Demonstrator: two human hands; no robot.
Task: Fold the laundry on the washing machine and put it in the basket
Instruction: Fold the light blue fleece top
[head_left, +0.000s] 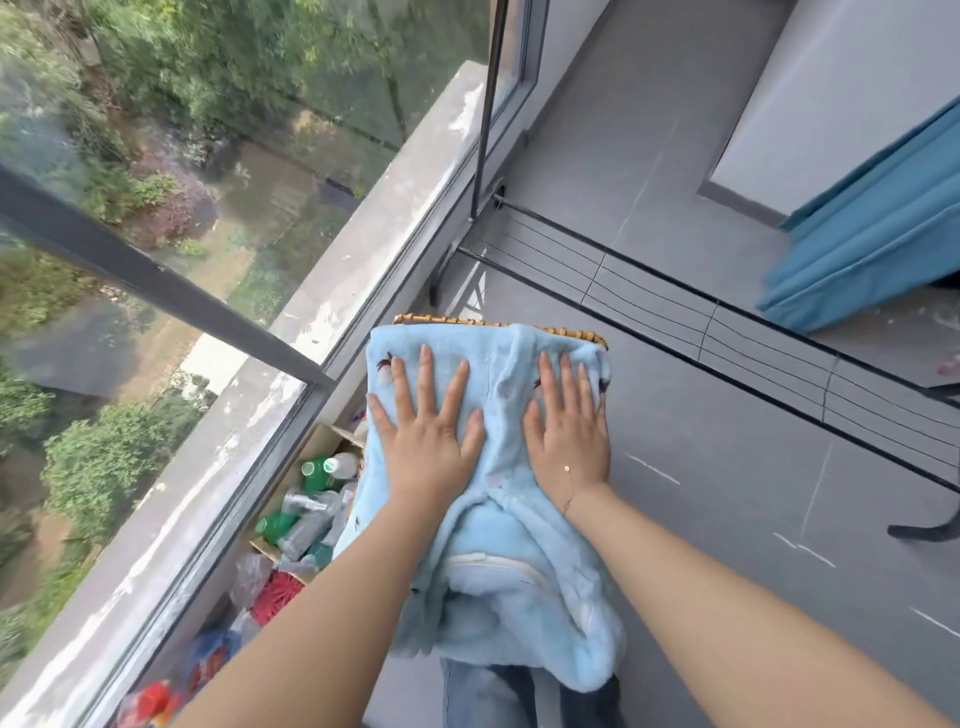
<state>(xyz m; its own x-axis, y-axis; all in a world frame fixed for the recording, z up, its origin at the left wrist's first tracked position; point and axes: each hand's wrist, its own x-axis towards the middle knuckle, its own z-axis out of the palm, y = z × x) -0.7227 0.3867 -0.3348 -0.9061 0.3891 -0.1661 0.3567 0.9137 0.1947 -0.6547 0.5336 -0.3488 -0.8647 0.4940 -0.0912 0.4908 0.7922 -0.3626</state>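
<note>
1. The left half of the frame is filled by a large glass window with a dark metal frame (156, 280), slanting from upper right to lower left; green trees and a pale concrete ledge show through it.
2. At lower left, on the floor below the window, sits an open brown cardboard box (332, 434) packed with green and clear plastic bottles (311, 499). Their labels are too small and blurred to read. Closer to the bottom edge lie a red mesh item (275, 597) and crumpled red and blue plastic bags (208, 654); no print on them is legible.
3. In the centre, a fluffy pale blue fleece garment (498, 571) with small dark printed figures lies over a woven wicker basket (467, 319), of which only the far rim shows at the cloth's upper edge. The garment's near end hangs down toward the bottom of the frame, and a white zipper band shows in its fold.
4. The left hand (428, 441) lies flat on the garment, fingers straight and fanned apart, palm pressing down; it grasps nothing.
5. Just to its right, the right hand (569, 431) presses flat on the same cloth, fingers straight and closer together. A thin chain bracelet circles its wrist.
6. Right of centre, a black wire drying rack (727, 332) crosses the grey tiled floor (701, 493).
7. At upper right, a teal blue curtain (872, 228) hangs to the floor beside a white wall.
</note>
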